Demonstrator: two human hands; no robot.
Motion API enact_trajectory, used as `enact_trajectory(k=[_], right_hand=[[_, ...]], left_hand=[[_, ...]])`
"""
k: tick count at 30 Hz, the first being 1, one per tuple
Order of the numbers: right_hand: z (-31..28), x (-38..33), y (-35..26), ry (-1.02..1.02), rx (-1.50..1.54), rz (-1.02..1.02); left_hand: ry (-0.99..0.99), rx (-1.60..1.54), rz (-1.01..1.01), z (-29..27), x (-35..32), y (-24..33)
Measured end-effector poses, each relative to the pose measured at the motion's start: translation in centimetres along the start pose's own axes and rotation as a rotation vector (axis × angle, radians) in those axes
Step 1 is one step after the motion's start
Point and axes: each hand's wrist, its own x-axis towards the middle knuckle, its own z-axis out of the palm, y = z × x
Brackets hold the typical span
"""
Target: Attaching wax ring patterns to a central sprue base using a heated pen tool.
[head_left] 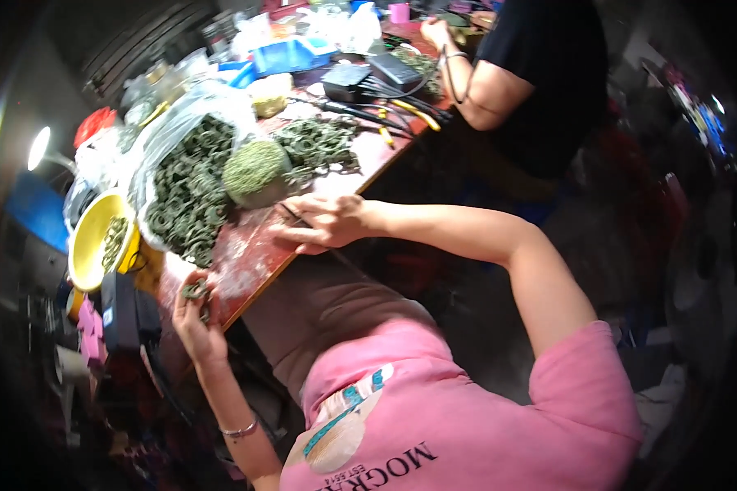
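Note:
My left hand [198, 326] is at the table's near left edge, fingers closed around a few small dark green ring-like pieces [195, 290]. Over the front edge, my right hand [326, 222] pinches a thin dark rod-like tool [293, 214]; its exact kind is too small to tell. Beyond my hands a clear plastic bag [160, 143] lies spread, heaped with many green ring-like pieces [190, 192]. Close to my right hand sits a round bowl or mound of fine green granules [256, 168]. Behind it lies another loose pile of green pieces [315, 143].
A yellow bowl [94, 237] with small pieces stands left of the bag. Black boxes [345, 82] with cables and yellow-tipped handheld tools [418, 113] lie toward the far right edge. Blue trays [291, 56] stand behind. A co-worker's arm [487, 94] rests at the far right.

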Motion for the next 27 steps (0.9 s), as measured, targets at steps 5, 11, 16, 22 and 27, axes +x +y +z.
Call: enact_trajectory(k=[5, 11, 16, 22, 27], right_hand=[[0.4, -0.3, -0.1, 0.03, 0.001, -0.035], [-0.5, 0.3, -0.3, -0.085, -0.013, 0.009], [-0.8, 0.9, -0.7, -0.118, -0.017, -0.017], [0.1, 1.1, -0.6, -0.074, -0.006, -0.005], [0.5, 1.3, -0.4, -0.124, 0.056, 0.045]], left_hand=[[-0.124, -0.506, -0.147, -1.6, 0.5, 1.5], [-0.003, -0.572, -0.207, 0.5, 0.3, 2.4], [0.147, -0.363, -0.225, 1.5, 0.0, 2.6], [-0.285, -0.277, -0.038, 7.5, -4.5, 8.4], [-0.25, -0.397, -0.066, 7.3, -7.5, 7.7]])
